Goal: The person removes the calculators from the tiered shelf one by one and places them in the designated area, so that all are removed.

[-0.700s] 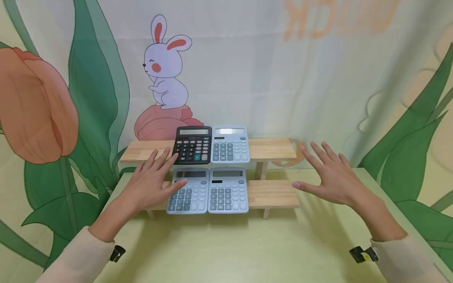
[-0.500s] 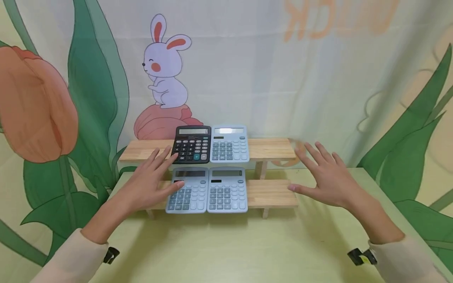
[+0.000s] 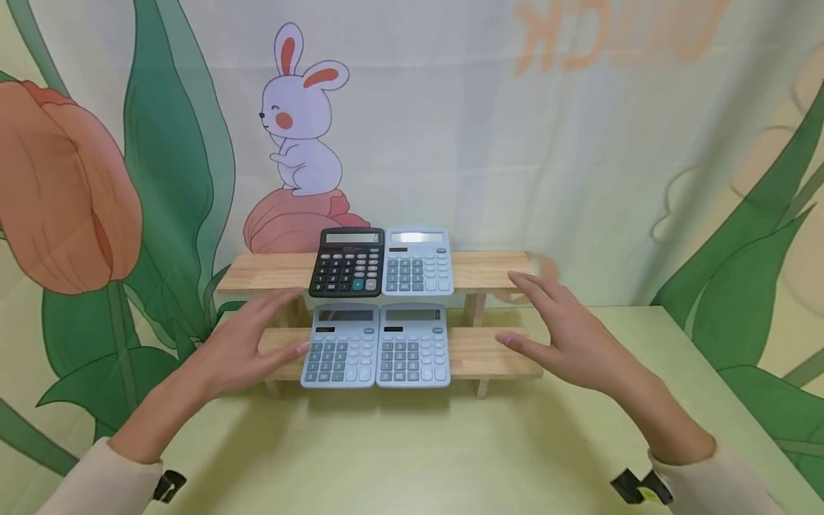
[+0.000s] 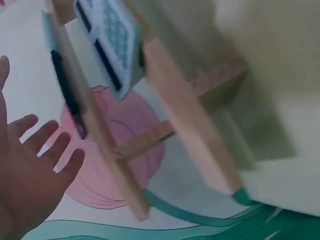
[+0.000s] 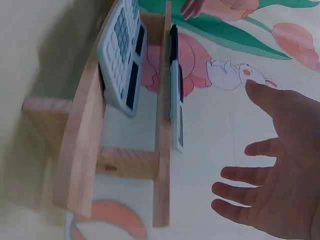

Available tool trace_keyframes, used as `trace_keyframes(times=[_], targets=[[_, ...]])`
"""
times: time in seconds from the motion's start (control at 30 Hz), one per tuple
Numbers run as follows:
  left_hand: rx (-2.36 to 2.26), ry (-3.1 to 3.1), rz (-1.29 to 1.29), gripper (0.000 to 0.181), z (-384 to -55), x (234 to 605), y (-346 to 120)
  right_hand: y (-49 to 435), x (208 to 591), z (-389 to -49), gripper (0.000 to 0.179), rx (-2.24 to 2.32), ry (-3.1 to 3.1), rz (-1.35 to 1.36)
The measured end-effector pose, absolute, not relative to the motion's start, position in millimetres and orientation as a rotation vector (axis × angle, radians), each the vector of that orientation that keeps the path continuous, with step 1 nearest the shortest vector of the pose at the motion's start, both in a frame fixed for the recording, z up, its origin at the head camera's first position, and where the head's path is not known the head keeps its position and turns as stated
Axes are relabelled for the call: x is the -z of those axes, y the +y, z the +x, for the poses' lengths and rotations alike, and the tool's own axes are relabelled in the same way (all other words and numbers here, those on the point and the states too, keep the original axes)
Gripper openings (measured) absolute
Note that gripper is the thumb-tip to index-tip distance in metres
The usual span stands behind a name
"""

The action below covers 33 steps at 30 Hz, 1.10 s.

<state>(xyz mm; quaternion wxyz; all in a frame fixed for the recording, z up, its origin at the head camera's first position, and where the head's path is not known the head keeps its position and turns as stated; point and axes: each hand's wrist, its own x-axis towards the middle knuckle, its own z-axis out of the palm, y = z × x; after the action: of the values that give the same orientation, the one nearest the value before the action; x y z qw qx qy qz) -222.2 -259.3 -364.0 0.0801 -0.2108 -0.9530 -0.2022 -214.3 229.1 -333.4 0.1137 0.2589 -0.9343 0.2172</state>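
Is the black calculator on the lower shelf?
No, the black calculator sits on the upper shelf, beside a light-blue one.

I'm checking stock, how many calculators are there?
4: on the top shelf, a black calculator and an upper blue calculator right of it; on the bottom shelf, a lower-left blue calculator and a lower-right blue calculator.

In a two-by-two block, displays toward 12 o'clock, lie the black calculator (image 3: 346,262) at 11, showing 0, the first blue calculator (image 3: 417,262) at 1, glare on its display, the second (image 3: 413,347) at 5, the third (image 3: 340,347) at 7.
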Motion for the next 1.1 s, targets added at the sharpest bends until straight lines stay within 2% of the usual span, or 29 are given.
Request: trace_keyframes(times=[0.27,0.53,0.73,1.1], targets=[[0.672,-2.995,-0.661,0.084,-226,398,-276,195,355,-240,0.072,-1.163,-2.659,0.684],[0.665,-2.947,-0.682,0.079,-244,436,-292,166,378,-268,0.056,-1.714,-2.542,0.427],[0.666,-2.940,-0.662,0.080,-252,449,-299,150,389,-284,0.040,-2.092,-2.387,0.288],[0.644,-2.945,-0.616,0.085,-254,457,-296,127,402,-300,0.047,-2.458,-2.209,0.134]])
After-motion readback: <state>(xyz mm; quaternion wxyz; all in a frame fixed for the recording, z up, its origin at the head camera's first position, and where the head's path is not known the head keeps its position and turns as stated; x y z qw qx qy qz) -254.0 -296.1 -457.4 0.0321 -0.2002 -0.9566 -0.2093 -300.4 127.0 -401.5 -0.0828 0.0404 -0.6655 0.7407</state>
